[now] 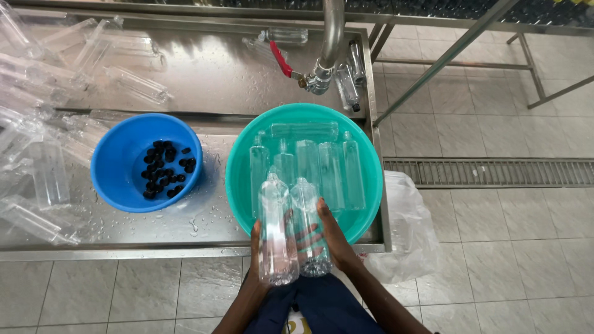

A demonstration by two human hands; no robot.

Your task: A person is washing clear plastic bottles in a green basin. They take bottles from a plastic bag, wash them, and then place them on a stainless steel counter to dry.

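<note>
My left hand [255, 256] grips a clear plastic bottle [275, 232], held neck away from me over the near rim of a teal basin [244, 145]. Beside it, my right hand [331, 238] grips a second clear bottle [309, 226]; the two bottles lie side by side, touching. Inside the basin, several more clear bottles [331, 170] lie in water. To the left stands a blue bowl [114, 158] with several black caps [166, 168] in it.
A wet steel table [204, 80] carries both basins, with many empty clear bottles [43, 167] piled at its left. A steel tap pipe with a red-handled valve [281, 60] hangs above the basin. A clear plastic bag [402, 229] hangs at the table's right corner over tiled floor with a drain grate [495, 172].
</note>
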